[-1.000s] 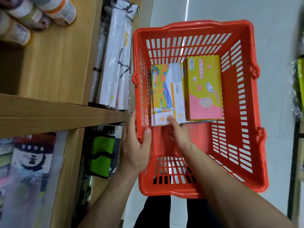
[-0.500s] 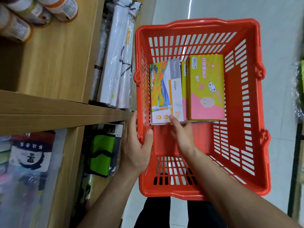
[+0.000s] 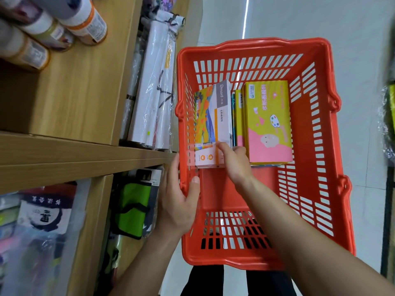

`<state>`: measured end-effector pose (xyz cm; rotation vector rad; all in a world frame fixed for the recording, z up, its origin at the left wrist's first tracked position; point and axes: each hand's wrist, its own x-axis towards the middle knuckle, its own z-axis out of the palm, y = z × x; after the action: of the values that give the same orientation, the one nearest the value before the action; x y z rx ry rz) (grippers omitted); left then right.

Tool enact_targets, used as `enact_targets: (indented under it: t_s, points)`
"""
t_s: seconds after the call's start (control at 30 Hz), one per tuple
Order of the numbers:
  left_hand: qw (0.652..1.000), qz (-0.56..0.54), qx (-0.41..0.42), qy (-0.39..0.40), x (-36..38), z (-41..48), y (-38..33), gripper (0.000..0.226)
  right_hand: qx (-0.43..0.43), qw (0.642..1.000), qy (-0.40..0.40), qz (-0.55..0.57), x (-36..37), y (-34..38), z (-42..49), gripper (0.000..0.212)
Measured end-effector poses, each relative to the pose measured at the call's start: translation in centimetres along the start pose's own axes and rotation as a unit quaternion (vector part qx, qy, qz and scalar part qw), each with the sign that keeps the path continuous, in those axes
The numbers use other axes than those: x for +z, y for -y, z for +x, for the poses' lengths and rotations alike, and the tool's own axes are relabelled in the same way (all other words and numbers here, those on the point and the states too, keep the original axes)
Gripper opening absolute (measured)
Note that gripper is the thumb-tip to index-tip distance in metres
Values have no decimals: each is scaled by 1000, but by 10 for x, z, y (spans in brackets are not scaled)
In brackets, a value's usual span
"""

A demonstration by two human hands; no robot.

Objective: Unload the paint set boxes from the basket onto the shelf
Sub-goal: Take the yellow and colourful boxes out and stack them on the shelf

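A pale shop floor (image 3: 352, 28) runs under a light wooden shelf unit (image 3: 81, 99) on the left. The unit carries labelled cylindrical tubes (image 3: 81, 20) up top, plastic-wrapped white paper rolls (image 3: 154, 92) beside them, and a green-and-black pack (image 3: 132, 206) on the level below.

Just beside the shelf hangs a red slotted plastic basket (image 3: 252, 42). The left hand (image 3: 177, 201) grips its left wall, thumb inside and fingers outside.

Inside the basket, a white-and-orange paint set box with a painted landscape (image 3: 213, 116) stands tilted up on its long edge against the left wall. The right hand (image 3: 235, 163) grasps its near end, with the fingers (image 3: 223, 146) curled over the top edge. A few slim boxes (image 3: 238, 120) stand on edge just beside it. A yellow-and-pink paint set box (image 3: 267, 120) lies flat to their right.

The step in hand looks like lifting out this first box. The hold is only at one end, so the far end will likely sag. Sliding the grip toward the middle, or tightening the pinch, would steady it.

The box should rise straight up until it clears the rim, so it does not drag the slim boxes along. The left hand should hold the basket level and close to the shelf. The bare wood in front of the tubes seems the easiest landing spot.
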<state>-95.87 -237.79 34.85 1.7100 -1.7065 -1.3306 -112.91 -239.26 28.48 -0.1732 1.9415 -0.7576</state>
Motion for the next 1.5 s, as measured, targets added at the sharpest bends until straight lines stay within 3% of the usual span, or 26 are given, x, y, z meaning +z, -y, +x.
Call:
enact_targets:
  t_s: [0.1, 0.27, 0.4, 0.53, 0.7, 0.87, 1.07, 1.17, 1.23, 1.33, 1.43, 1.5]
  points:
    - [1000, 1, 3, -1, -1, 3, 1, 67, 5, 999, 13, -30, 4, 19, 6, 90]
    - [1000, 9, 19, -6, 0, -1, 1, 67, 18, 998, 33, 49, 5, 32, 24, 26]
    - [1000, 4, 12, -8, 0, 1, 2, 65, -21, 998, 21, -47, 12, 44, 24, 68]
    - [1000, 19, 19, -7, -1, -2, 0, 62, -54, 994, -16, -90, -4, 46, 13, 62]
    - [999, 39, 18, -27, -2, -5, 2, 60, -85, 994, -3, -64, -53, 35, -26, 66]
    - [988, 115, 56, -88, -2, -13, -11, 62, -72, 997, -15, -13, -111, 2, -67, 41]
    - [954, 229, 132, -138, -3, -15, -38, 54, -45, 998, -45, -12, -148, -41, -102, 56]
    - [956, 195, 186, -111, 10, -13, -54, 38, -45, 998, -53, -5, -153, -56, -109, 54]
    - [978, 133, 155, -53, 29, -1, -61, 33, -46, 997, -54, -8, -154, -61, -110, 54]
    - [998, 56, 4, 37, 72, 37, -52, 36, -48, 998, -50, 1, -155, -65, -106, 49]
    - [983, -45, -145, 105, 108, 78, -36, 50, -54, 997, -49, 5, -157, -71, -104, 47]
    - [967, -90, -196, 132, 130, 96, -24, 60, -57, 997, -48, 2, -159, -78, -103, 50]
